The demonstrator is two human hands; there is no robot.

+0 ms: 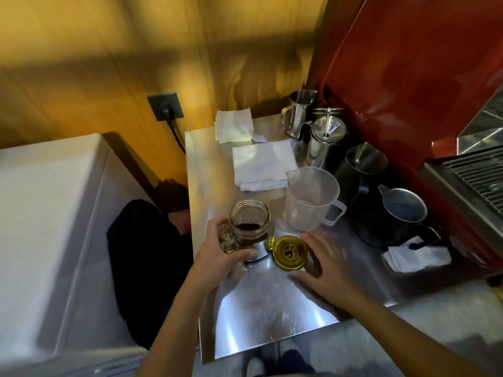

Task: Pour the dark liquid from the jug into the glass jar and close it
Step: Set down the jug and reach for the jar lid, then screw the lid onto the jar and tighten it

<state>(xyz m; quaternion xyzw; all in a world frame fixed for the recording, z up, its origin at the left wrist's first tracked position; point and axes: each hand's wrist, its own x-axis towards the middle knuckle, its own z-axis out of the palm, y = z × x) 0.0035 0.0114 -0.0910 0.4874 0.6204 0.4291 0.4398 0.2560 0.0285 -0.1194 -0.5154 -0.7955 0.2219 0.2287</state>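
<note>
The fingers (246, 253) of the left hand (217, 250) wrap the lower part of the glass jar (249, 225), thumb over its small handle, holding it upright on the steel worktop (272, 308) near the left edge. The jar's mouth is open, and dark liquid sits low inside. Just to the right, almost touching the jar's base, the yellow lid (290, 253) lies flat on the worktop. The right hand (324, 263) hovers just beside it with fingers spread and holding nothing; it is blurred, so whether the fingertips touch the lid I cannot tell. Behind the lid stands a clear plastic jug (311, 198), which looks empty. I judge the pouring done and the closing not yet begun.

The steel is smooth, so the lid may slide away under flat fingers rather than lift. If it goes on crooked, the threads could cross and the jar would leak. A hard twist against a loose left grip could turn or tip the jar and spill the liquid.

The lid bears a round dark emblem, too blurred to read. There is raised lettering on the glass, also unreadable.
</note>
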